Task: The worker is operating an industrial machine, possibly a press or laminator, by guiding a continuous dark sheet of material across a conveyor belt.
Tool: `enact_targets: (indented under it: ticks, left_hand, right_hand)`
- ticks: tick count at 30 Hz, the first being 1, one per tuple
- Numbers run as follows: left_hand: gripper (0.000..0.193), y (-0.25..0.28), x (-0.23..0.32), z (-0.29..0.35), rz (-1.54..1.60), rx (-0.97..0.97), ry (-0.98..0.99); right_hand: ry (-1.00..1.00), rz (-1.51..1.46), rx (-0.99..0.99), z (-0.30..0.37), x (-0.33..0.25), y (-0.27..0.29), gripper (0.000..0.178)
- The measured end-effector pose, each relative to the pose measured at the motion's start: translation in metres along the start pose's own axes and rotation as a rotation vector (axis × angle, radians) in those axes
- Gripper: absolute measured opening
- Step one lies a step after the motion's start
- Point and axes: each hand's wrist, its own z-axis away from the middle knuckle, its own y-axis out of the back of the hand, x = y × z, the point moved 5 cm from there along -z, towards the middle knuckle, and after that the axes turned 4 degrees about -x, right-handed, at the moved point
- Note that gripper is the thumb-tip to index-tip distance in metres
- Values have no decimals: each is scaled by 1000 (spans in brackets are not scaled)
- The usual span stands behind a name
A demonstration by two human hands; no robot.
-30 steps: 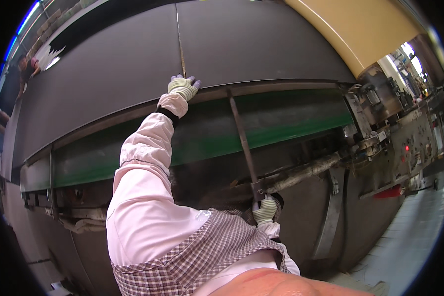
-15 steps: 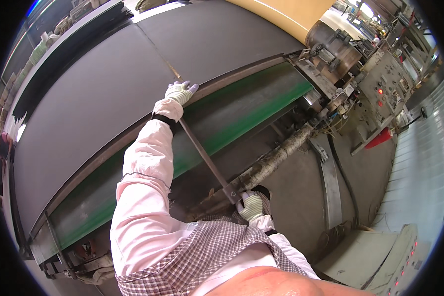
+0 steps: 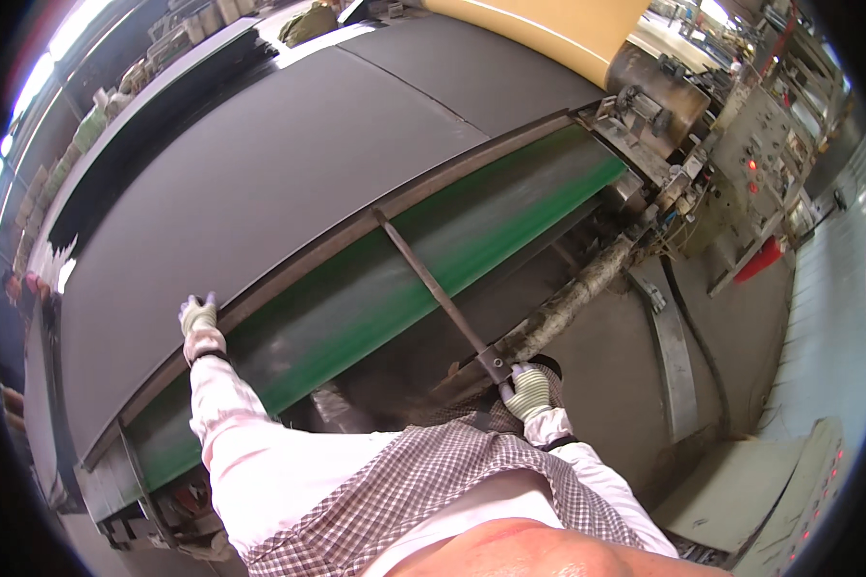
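My left hand (image 3: 198, 314), in a pale striped glove with grey fingertips, lies on the near edge of a wide dark grey sheet (image 3: 260, 173). Its fingers are stretched out and hold nothing. Lower and to the right, my right hand (image 3: 528, 390), gloved alike, closes round the end of a metal bar (image 3: 443, 298) at its square bracket; part of the grip is hidden. The bar slants up to the brown frame rail (image 3: 303, 252) along the sheet. Across the sheet's far right part runs a thin dark seam (image 3: 409, 82).
Below the rail stretches a green and dark belt (image 3: 452, 245). A yellow-tan roll (image 3: 548, 34) is at the back right, near a control panel (image 3: 760, 154) with red lights. Another person (image 3: 31, 286) stands at the far left. A light-coloured console (image 3: 779, 500) stands at the lower right.
My left hand has moved left and nearer along the sheet's edge. The seam has shifted right relative to the bar. My right hand keeps its place at the bar's end.
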Motion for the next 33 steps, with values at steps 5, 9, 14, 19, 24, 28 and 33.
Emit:
enact_targets:
  ticks: [5,9,14,19,24,28,33]
  left_hand:
    - [59,-8,62,19,-25,49,-344]
    - [61,-4,127,37,-74,-31,-448]
    - [63,-4,198,57,-111,-107,-542]
    - [73,-5,275,80,-167,-190,-611]
    - [87,-15,351,93,-227,-265,-696]
    - [90,-15,404,110,-240,-267,-776]
    - [89,-25,480,141,-281,-235,-858]
  right_hand:
    - [-7,-4,46,-1,-2,3,26]
    - [-11,7,35,-1,-5,9,25]
    - [-7,-18,6,-2,-7,12,24]
    - [11,-66,-74,-5,-4,11,24]
    - [30,-67,-108,-4,1,9,27]
    - [24,-101,-117,-4,-1,12,26]
    - [33,-127,-145,-4,4,12,26]
